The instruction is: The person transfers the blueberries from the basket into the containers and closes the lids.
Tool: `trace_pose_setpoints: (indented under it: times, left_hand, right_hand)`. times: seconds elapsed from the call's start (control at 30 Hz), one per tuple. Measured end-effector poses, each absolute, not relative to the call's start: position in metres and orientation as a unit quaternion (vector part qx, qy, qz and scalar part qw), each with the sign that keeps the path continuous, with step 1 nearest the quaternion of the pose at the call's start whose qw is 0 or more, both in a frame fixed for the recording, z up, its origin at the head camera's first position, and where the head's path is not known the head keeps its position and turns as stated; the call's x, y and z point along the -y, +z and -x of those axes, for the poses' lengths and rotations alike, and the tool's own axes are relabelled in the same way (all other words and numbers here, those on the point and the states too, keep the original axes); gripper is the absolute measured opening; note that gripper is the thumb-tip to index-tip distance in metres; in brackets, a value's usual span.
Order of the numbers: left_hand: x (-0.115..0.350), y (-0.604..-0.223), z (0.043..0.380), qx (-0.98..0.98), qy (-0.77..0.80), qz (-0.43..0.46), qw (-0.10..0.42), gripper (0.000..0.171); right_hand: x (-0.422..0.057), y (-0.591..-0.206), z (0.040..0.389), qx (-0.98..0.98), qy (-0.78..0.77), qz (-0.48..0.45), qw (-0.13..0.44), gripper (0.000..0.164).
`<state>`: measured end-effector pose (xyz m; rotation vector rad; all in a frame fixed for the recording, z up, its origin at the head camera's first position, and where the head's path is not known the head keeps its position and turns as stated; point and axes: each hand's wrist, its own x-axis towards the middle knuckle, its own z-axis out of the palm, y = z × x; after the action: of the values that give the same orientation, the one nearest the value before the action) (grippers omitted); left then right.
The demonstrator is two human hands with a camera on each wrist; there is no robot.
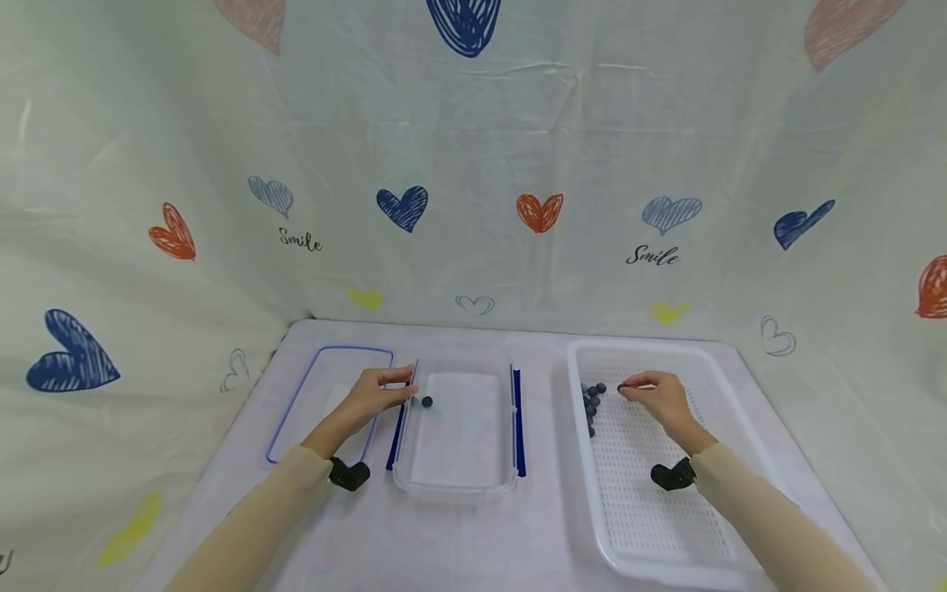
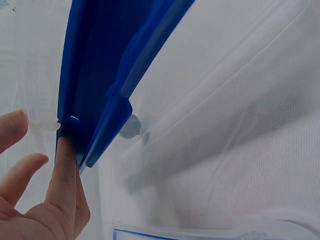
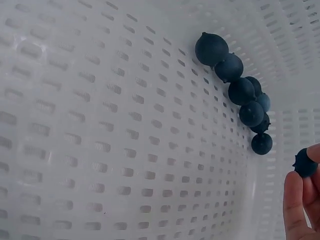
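My left hand is at the left side of a clear plastic box with blue side flaps. In the left wrist view, its fairly straight fingers touch the left blue flap, while other fingertips sit by the clear wall. A single blueberry lies inside the box near this hand. Over a white perforated basket, my right hand pinches a blueberry between thumb and fingertips. Several blueberries are clustered along the basket's left wall, just beside that hand.
A clear lid with a blue rim lies on the table left of the box, partly behind my left arm. White cloth covers the table. Behind stands a pale curtain printed with hearts.
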<state>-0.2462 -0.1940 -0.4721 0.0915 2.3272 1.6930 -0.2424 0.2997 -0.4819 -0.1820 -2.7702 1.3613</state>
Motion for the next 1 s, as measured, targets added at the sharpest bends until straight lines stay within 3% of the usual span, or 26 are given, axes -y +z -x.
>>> trace_pose_setpoints:
  times: [1.0]
  left_hand:
    - [0.193, -0.473, 0.247, -0.805, 0.578, -0.03, 0.132, 0.056]
  right_hand:
    - [-0.29, -0.423, 0.209, 0.862, 0.506, -0.015, 0.021, 0.032]
